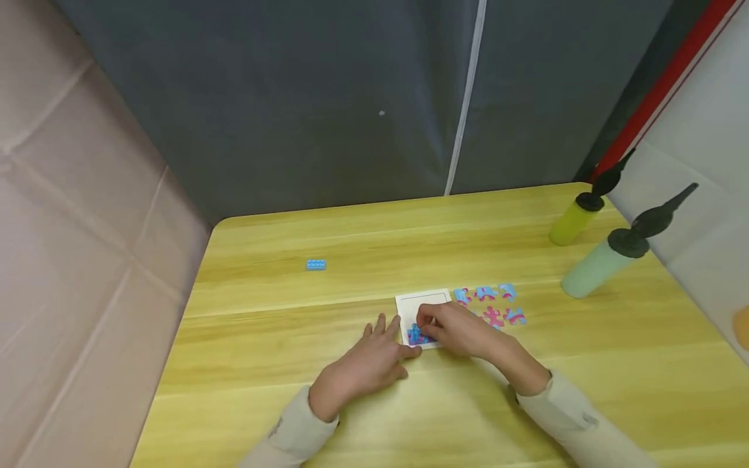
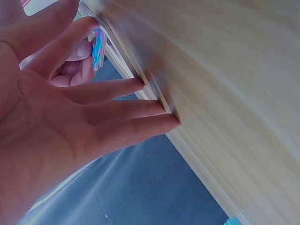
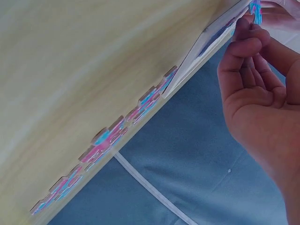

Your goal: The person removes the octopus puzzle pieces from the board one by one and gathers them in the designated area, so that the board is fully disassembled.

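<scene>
A white puzzle frame [image 1: 412,302] lies on the table, with blue and pink puzzle pieces [image 1: 417,336] in its near left part. Over the frame, my right hand [image 1: 462,330] pinches a blue and pink puzzle piece [image 3: 256,13] between thumb and fingertips; the other fingers curl in towards the palm. The same piece shows in the left wrist view, tilted up off the surface. My left hand [image 1: 374,361] has its fingers spread, fingertips on the tabletop and at the frame's left edge. Loose puzzle pieces [image 1: 493,316] lie right of the frame, partly hidden by the right hand.
A blue toy brick [image 1: 316,264] lies farther back on the left of the wooden table [image 1: 263,364]. Two pump-shaped bottles with black tops stand at the right, a yellow-green bottle [image 1: 570,224] and a pale green bottle [image 1: 597,270]. A dark curtain [image 1: 322,110] hangs behind.
</scene>
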`<state>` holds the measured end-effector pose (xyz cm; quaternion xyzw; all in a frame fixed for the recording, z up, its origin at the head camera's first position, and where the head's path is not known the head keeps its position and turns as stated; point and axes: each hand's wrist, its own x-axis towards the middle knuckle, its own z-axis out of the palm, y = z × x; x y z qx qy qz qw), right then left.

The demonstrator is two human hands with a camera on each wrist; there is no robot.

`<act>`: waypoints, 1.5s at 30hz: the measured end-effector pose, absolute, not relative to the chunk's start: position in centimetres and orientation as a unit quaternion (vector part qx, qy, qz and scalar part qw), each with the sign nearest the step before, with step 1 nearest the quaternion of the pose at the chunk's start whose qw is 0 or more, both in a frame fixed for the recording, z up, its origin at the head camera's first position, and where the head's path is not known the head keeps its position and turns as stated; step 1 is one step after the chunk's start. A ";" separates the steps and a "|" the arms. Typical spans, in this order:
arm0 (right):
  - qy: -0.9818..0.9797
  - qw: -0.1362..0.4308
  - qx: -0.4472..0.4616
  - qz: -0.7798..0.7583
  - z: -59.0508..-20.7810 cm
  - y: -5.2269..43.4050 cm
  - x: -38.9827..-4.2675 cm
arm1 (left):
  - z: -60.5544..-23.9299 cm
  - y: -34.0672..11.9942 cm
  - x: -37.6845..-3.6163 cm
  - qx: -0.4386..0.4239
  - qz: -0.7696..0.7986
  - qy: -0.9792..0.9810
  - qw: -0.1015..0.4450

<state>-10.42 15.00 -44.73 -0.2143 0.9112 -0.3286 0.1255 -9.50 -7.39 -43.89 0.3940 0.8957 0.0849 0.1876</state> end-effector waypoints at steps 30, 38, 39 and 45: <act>0.913 0.106 -0.172 -0.354 -44.6 16.2 -10.2 | -44.3 -9.1 -9.5 0.387 0.103 0.900 0.172; 0.912 0.104 -0.167 -0.361 -44.7 16.9 -9.9 | -44.4 -8.9 -9.7 0.386 0.092 0.903 0.166; 0.911 0.105 -0.166 -0.364 -44.7 17.0 -9.9 | -44.4 -8.9 -9.7 0.386 0.091 0.903 0.166; 0.914 0.086 -0.172 -0.358 -44.9 17.8 -9.7 | -44.4 -8.7 -9.7 0.391 0.093 0.901 0.167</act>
